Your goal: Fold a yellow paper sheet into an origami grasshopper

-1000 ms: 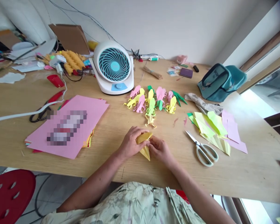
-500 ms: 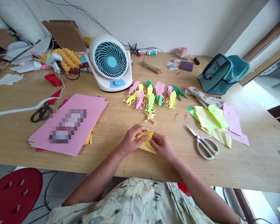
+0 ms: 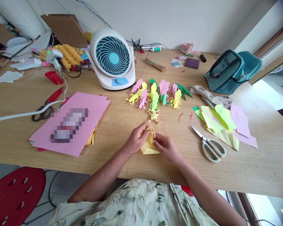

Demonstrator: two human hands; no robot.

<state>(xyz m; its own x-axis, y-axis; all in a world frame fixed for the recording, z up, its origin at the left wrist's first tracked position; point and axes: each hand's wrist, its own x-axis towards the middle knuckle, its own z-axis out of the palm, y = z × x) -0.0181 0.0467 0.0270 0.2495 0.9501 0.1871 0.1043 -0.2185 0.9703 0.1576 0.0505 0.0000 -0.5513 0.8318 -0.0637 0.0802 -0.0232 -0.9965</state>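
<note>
A partly folded piece of yellow paper (image 3: 147, 147) lies at the near middle of the table, one flap raised. My left hand (image 3: 139, 136) pinches that flap between thumb and fingers. From the other side my right hand (image 3: 165, 147) grips the paper's right edge, its fingertips partly hidden. Just beyond my hands stand several folded paper frogs in pink, yellow and green, the nearest a pale yellow frog (image 3: 153, 116). White-handled scissors (image 3: 212, 147) lie to the right of my right hand, blades slightly apart.
Left are a stack of pink paper (image 3: 42, 138) and red-and-black scissors (image 3: 46, 108). A white fan (image 3: 108, 82) stands behind. On the right lie paper offcuts (image 3: 226, 138), a crumpled cloth (image 3: 209, 96) and a teal bag (image 3: 223, 83). A red stool (image 3: 4, 194) stands below left.
The yellow paper's upper flap has been turned more upright, and more of the folded lower part shows. Both hands stay on it. The whole view has shifted slightly.
</note>
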